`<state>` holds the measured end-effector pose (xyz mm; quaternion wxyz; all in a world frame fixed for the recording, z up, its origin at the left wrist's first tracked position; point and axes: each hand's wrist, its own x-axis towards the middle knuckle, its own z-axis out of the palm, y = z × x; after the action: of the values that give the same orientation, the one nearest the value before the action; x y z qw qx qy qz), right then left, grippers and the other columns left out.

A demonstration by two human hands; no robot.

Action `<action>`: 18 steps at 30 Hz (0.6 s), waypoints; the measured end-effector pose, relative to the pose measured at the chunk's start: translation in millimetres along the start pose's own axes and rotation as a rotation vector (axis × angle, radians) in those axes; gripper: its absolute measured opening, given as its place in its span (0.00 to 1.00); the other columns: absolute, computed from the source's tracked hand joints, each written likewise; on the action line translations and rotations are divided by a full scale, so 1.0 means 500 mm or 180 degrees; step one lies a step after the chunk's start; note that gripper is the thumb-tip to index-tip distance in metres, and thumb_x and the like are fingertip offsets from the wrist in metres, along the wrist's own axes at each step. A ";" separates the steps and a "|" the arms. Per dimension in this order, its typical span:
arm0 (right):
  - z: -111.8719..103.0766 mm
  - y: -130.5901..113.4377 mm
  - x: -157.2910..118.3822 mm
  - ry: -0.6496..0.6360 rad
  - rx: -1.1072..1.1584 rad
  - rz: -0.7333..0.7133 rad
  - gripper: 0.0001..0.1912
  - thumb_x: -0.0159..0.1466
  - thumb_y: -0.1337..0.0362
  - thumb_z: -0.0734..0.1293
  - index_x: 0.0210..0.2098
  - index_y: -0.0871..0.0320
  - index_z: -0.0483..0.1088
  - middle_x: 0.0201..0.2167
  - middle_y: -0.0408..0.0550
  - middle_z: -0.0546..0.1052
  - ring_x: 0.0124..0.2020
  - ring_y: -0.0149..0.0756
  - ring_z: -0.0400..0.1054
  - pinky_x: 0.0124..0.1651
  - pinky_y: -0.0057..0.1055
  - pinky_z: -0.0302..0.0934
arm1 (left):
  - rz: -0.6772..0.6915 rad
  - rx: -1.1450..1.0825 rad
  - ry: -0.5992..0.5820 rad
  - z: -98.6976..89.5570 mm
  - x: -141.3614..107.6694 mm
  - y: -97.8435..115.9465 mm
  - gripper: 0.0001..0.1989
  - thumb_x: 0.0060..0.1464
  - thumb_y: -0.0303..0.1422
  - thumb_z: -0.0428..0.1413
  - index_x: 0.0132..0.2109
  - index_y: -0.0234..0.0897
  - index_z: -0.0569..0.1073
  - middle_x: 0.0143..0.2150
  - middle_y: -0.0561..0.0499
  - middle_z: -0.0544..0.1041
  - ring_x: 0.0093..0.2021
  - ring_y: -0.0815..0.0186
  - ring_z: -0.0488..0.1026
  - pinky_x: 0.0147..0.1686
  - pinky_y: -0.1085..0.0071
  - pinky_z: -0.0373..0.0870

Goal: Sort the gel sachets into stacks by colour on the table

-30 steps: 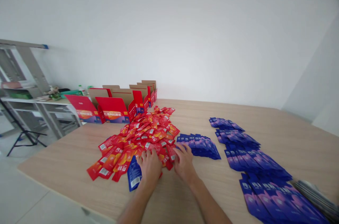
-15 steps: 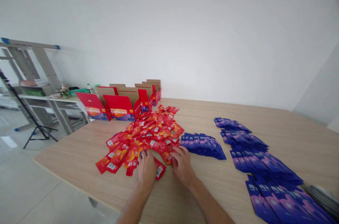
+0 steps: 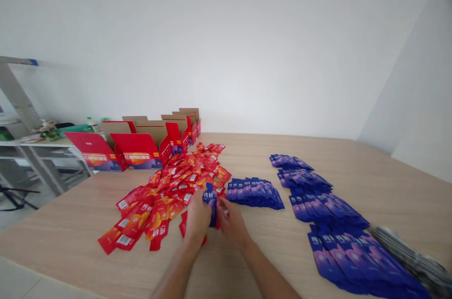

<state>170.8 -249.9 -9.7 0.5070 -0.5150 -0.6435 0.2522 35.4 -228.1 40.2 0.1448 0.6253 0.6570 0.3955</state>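
At the near side of a loose pile of red sachets point(image 3: 183, 174), my left hand point(image 3: 198, 214) is closed on a blue sachet point(image 3: 209, 197) held upright, its printed face toward me. My right hand point(image 3: 229, 221) is beside it, with fingers curled at the edge of a red sachet against the blue one. Another red sachet lies partly under my left hand. A fanned row of blue sachets point(image 3: 254, 192) lies just beyond and right of my right hand.
Open red cartons point(image 3: 139, 150) stand at the back left of the wooden table point(image 3: 247, 143). Several blue sachet stacks point(image 3: 326, 207) run down the right side, with a striped cloth bundle point(image 3: 411, 254) beside the nearest. Side tables point(image 3: 52, 146) stand at the far left.
My left hand has lifted a blue sachet from the pile edge, and my right hand has moved in beside it with a red one. The view has shifted right.
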 end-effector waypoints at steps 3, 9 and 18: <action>-0.006 0.008 0.011 0.0082 0.0646 0.0607 0.24 0.65 0.51 0.62 0.55 0.56 0.68 0.39 0.51 0.80 0.35 0.39 0.75 0.38 0.34 0.69 | -0.0092 -0.0747 -0.0076 0.059 0.016 0.003 0.22 0.54 0.19 0.46 0.52 0.35 0.73 0.51 0.45 0.79 0.53 0.64 0.74 0.53 0.69 0.69; -0.029 0.026 0.028 0.0135 0.1341 0.1254 0.22 0.62 0.44 0.63 0.37 0.57 0.69 0.21 0.42 0.74 0.17 0.32 0.65 0.19 0.27 0.58 | -0.0377 -0.2361 -0.0252 0.140 0.040 -0.003 0.22 0.51 0.22 0.50 0.54 0.36 0.71 0.50 0.45 0.79 0.48 0.65 0.77 0.48 0.70 0.73; -0.061 0.039 0.036 0.0498 0.0947 0.1115 0.21 0.60 0.43 0.65 0.31 0.57 0.69 0.18 0.40 0.70 0.17 0.31 0.62 0.21 0.26 0.54 | -0.0442 -0.2158 -0.0959 0.149 0.029 0.003 0.19 0.49 0.47 0.59 0.30 0.32 0.76 0.24 0.54 0.74 0.23 0.71 0.67 0.24 0.75 0.62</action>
<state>207.4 -232.9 -8.2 0.5741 -0.5564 -0.4589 0.3876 85.1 -189.6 -2.6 0.4649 0.5470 0.5010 0.4833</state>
